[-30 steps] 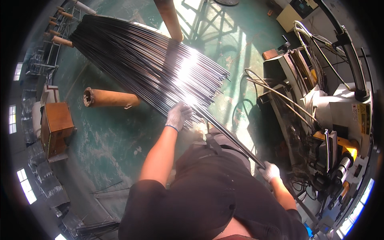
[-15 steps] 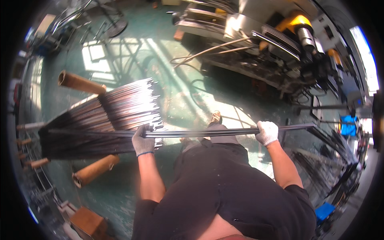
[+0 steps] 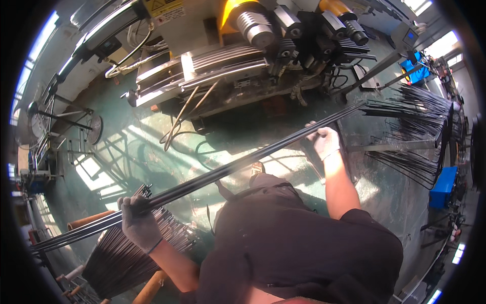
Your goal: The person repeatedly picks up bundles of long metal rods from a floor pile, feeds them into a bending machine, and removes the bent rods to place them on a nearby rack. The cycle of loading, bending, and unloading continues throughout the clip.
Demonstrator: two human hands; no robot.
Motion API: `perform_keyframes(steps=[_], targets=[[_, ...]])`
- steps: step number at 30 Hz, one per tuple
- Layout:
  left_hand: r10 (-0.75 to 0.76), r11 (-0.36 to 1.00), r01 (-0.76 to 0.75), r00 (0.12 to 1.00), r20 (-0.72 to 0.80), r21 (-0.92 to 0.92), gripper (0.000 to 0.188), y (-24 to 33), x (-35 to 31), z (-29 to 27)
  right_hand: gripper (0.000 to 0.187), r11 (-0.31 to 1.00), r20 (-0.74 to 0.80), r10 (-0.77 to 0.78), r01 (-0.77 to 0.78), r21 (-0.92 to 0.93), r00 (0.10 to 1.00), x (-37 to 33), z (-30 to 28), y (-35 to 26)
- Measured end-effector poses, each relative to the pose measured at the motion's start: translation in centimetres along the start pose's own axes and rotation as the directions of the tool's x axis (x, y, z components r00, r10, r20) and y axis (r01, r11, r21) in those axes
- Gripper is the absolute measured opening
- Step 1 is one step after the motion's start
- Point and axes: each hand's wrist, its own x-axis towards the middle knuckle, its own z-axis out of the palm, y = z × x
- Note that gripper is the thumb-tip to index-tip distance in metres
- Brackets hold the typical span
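Observation:
A bundle of long dark metal rods (image 3: pixel 217 172) slants across in front of me, its right end higher in the picture and farther away. My left hand (image 3: pixel 137 223), in a grey-white work glove, is closed around the bundle toward its left part. Farther along to the right, my gloved right hand (image 3: pixel 323 141) grips the same rods, thumb and fingers round them. Below my left hand lies a large stack of similar rods (image 3: pixel 119 256) on the floor side, fanned out with the cut ends toward me.
A long machine (image 3: pixel 202 68) with yellow cylinders (image 3: pixel 248 23) stands ahead. At right, many bent dark rods (image 3: pixel 410 137) hang on a rack, near a blue box (image 3: pixel 443 186). Cardboard tubes (image 3: pixel 152 286) flank the rod stack. A hose loop (image 3: pixel 185 119) hangs from the machine.
My view has turned right toward the machine. The rods, level before, now tilt up to the right; my right hand is raised, and my left sits farther left and lower in view.

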Motion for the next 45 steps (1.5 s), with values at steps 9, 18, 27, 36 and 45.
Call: perform_keyframes(steps=[9, 18, 27, 36, 45], targets=[[-0.083, 0.996, 0.068, 0.921, 0.381, 0.051, 0.033, -2.2, 10.5, 6.9, 0.018, 0.983, 0.054, -0.112, 0.103, 0.150, 0.992, 3.9, 9.4, -0.9], [-0.008, 0.930, -0.116, 0.942, 0.335, 0.349, 0.023, -6.0, 22.0, 10.0, 0.032, 0.881, -0.172, -0.407, 0.435, 0.183, 0.897, 10.5, 16.4, -6.3], [-0.463, 0.884, 0.463, 0.859, 0.218, 0.053, 0.032, -14.6, 28.3, 10.4, 0.043, 0.891, -0.486, -0.408, 0.221, -0.397, 0.773, 15.5, 25.4, -5.1], [-0.382, 0.908, 0.401, 0.912, 0.149, -0.121, 0.033, -11.6, 36.7, 2.3, 0.026, 0.875, -0.312, -0.432, 0.477, 0.082, 0.846, 22.3, 25.4, -8.5], [-0.028, 0.374, -0.450, 0.869, 0.494, 0.811, 0.033, -16.6, 31.5, 10.1, 0.028, -0.235, 0.210, -0.593, 0.082, -0.969, 0.778, 18.8, 29.2, -7.9]])
